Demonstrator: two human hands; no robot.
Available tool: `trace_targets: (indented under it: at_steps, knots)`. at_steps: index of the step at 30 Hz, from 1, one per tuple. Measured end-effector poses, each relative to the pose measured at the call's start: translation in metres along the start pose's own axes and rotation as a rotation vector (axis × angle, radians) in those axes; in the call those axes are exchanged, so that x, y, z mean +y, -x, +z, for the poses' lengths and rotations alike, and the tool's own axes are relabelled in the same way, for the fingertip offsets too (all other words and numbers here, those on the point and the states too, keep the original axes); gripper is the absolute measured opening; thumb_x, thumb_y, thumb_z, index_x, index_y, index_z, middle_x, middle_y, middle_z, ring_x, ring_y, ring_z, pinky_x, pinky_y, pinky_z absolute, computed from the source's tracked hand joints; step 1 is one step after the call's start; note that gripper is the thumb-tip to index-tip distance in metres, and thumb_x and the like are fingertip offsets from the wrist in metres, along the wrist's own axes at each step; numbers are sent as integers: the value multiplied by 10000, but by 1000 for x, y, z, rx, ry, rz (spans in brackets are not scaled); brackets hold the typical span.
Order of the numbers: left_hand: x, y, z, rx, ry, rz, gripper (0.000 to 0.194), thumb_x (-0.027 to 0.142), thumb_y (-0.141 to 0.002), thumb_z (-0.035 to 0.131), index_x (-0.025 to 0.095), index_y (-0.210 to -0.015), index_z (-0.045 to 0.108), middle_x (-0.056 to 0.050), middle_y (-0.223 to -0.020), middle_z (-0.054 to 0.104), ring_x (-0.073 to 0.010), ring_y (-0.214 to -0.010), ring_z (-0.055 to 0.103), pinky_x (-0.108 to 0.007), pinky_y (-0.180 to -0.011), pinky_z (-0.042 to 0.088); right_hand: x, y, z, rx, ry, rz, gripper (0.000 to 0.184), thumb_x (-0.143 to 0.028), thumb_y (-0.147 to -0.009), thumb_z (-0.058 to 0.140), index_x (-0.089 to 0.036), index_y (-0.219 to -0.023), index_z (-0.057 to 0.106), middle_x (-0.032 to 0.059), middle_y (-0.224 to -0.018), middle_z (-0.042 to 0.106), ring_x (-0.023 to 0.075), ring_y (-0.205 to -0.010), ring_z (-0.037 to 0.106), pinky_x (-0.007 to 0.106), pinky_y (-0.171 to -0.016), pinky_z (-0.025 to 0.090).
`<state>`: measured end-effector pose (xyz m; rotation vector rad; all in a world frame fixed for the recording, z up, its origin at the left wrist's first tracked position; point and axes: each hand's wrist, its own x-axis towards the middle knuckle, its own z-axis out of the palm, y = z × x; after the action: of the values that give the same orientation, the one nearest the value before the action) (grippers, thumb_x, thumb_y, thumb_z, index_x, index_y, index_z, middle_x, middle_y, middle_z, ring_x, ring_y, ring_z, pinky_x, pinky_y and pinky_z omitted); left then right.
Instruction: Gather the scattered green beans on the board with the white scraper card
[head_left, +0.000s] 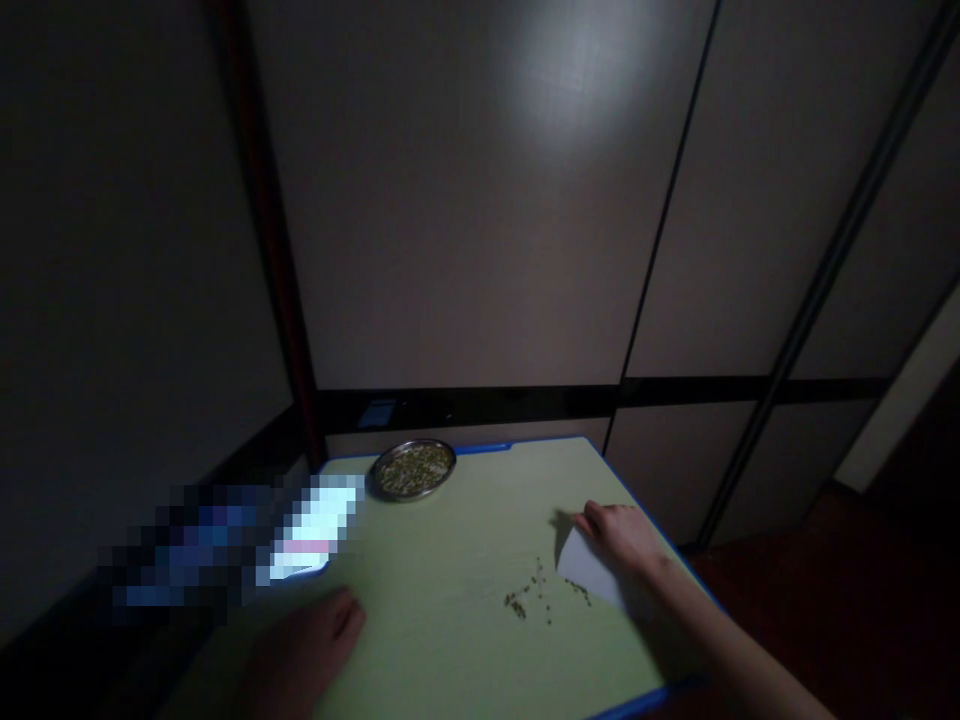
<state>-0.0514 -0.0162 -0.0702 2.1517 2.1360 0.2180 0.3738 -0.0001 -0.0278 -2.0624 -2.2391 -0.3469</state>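
My right hand [616, 535] is closed on the upper edge of a white sheet of paper [589, 570], which stands tilted on the right part of the table. Small dark seeds [516, 604] lie scattered on the table to the left of the paper, and a few sit along its lower edge. My left hand [319, 630] rests at the near left of the table with its fingers curled in; whatever they may hold is hidden. At the back left is a round metal plate [415, 493] with many greenish seeds spread over it.
The pale green table [450, 550] has a blue rim. A bright blurred-out screen [315, 525] stands at its left edge. Behind it rise tall cabinet panels [465, 220] with a dark strip. Dark reddish floor [825, 590] shows at the right.
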Motion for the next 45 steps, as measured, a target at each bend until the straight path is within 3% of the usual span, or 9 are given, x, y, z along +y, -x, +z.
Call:
trace_targets:
  at_steps: [8,13,21,30,45]
  knots:
    - [2,0,2,88,10,43,298,341,-873,341,220,-682,535,-18,-682,644,-151,-627,565,-268,-567,243,-11,17,-1,32,-19,-24,463,-505,-967,256,-226,-858,610,66,-805,726,210,-734,682,265,-604,375]
    - [6,4,-5,111,-17,55,295,333,-876,343,223,-698,550,-18,-703,656,-151,-650,576,-268,-567,236,-19,23,-6,25,-15,-57,455,-509,-965,266,-226,-856,607,66,-800,725,206,-737,680,262,-607,375]
    - [3,1,1,124,-59,62,297,341,-882,342,226,-716,559,-22,-717,673,-160,-674,600,-269,-569,235,-29,23,-3,29,-31,-70,448,-517,-960,286,-225,-865,613,66,-792,723,210,-744,685,265,-618,388]
    - [4,2,-2,112,-67,52,279,337,-876,363,220,-692,539,-13,-686,644,-142,-636,561,-265,-568,228,-46,24,-11,-15,-83,-98,495,-544,-957,270,-212,-878,628,83,-827,729,207,-768,688,259,-640,391]
    - [5,3,-6,53,-63,27,281,353,-879,368,224,-720,561,-10,-693,645,-144,-634,568,-257,-560,242,-74,35,-15,-20,-104,-262,510,-553,-952,265,-218,-863,639,59,-822,733,187,-732,681,240,-630,391]
